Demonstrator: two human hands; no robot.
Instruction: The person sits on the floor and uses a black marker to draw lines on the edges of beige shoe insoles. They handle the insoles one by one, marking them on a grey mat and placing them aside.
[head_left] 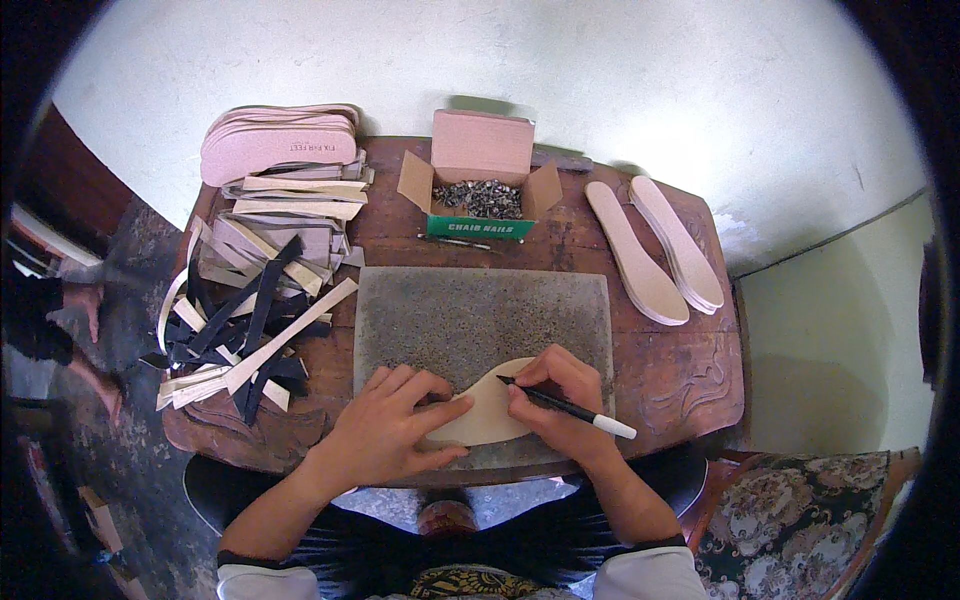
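A beige insole-shaped piece (488, 408) lies flat near the front edge of a grey speckled board (480, 310). My left hand (395, 425) rests on its left part with fingers spread, index finger and thumb apart on the piece, the others on the board. A black marker with a white end (570, 408) is pinched in my right hand (563, 395); its tip touches or hovers just over the insole's upper side, which I cannot tell. Part of the insole is hidden beneath both hands.
The wooden table (670, 385) also bears an open green box of small nails (480, 200), two stacks of insoles (640, 255) at right, stacked pink insoles (280, 140) and heaped black and cream strips (245, 330) at left. A patterned chair (800, 520) stands right; another person's feet (95, 350) show left.
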